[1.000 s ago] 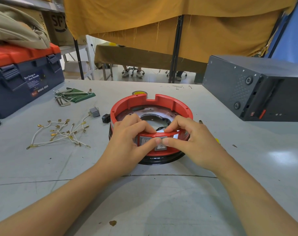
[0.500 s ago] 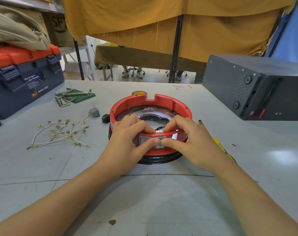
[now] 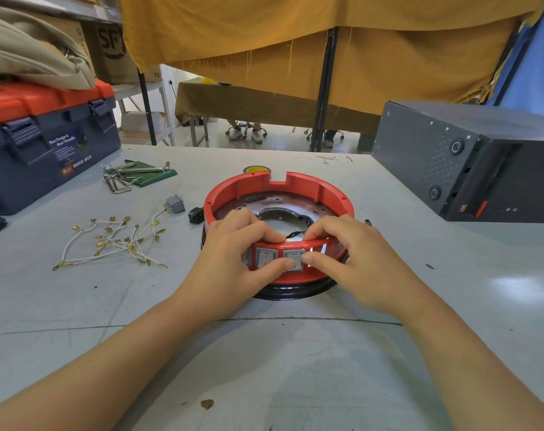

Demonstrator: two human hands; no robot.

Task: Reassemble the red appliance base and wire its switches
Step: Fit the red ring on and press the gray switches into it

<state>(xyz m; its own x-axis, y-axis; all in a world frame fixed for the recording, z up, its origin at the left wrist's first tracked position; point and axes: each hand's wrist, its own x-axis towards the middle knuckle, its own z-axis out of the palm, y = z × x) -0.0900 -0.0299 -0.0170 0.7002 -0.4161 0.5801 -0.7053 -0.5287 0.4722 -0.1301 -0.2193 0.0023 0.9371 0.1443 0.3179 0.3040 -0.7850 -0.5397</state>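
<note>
My left hand (image 3: 233, 259) and right hand (image 3: 354, 259) grip the near wall of the red base (image 3: 280, 194) on the bench (image 3: 295, 353), fingers hooked inside as counter-support, thumbs pushing the second switch (image 3: 294, 259) into its opening.

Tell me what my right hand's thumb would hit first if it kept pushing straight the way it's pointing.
Probably the left hand's thumb tip: the right hand's thumb lies across the right-hand switch on the red base, pointing left, and the two thumb tips nearly meet there. Depth is unclear.
</note>
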